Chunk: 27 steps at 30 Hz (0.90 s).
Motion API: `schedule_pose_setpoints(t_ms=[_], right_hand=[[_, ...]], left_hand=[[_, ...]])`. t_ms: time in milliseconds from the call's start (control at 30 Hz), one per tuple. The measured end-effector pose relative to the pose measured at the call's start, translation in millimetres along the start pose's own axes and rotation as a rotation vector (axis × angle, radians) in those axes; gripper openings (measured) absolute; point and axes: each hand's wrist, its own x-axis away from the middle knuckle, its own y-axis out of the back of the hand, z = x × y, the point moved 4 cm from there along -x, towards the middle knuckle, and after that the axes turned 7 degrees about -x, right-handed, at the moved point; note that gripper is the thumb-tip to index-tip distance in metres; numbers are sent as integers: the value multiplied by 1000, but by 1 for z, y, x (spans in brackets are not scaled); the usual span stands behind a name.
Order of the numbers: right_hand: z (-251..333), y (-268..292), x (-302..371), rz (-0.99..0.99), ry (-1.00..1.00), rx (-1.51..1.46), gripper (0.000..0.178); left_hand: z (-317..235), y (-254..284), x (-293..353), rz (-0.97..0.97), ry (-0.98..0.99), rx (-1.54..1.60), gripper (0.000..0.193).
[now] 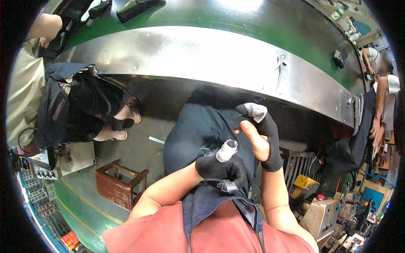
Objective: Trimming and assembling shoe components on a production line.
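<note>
My left hand, in a black glove, is raised over my lap with its fingers loosely curled and its thumb standing apart. White tape wraps the thumb, and another light wrap covers a fingertip. Nothing shows in its grip. To its upper right, my right hand also wears a black glove, with the thumb bare. A whitish wrap covers one of its fingers. Thumb and fingers are apart, and I see nothing held. Under both hands lies a dark navy apron over my legs.
A metal-edged bench with a green surface runs ahead, carrying dark shoes and another shoe. A wooden stool stands at left. Co-workers sit on both sides. Machinery and a yellow block are at right.
</note>
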Motion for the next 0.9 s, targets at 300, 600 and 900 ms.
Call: schedule_pose_setpoints(t_ms=[300, 600, 900], right_hand=[[-164, 76, 42, -218, -461, 1117, 77], [-186, 89, 16, -345, -441, 1119, 88], [-207, 120, -45, -368, -537, 1208, 81]], left_hand=[[5, 36, 19, 58, 80, 245, 86], [-95, 162, 19, -439, -324, 428, 49], [-273, 501, 53, -1833, -505, -594, 34]])
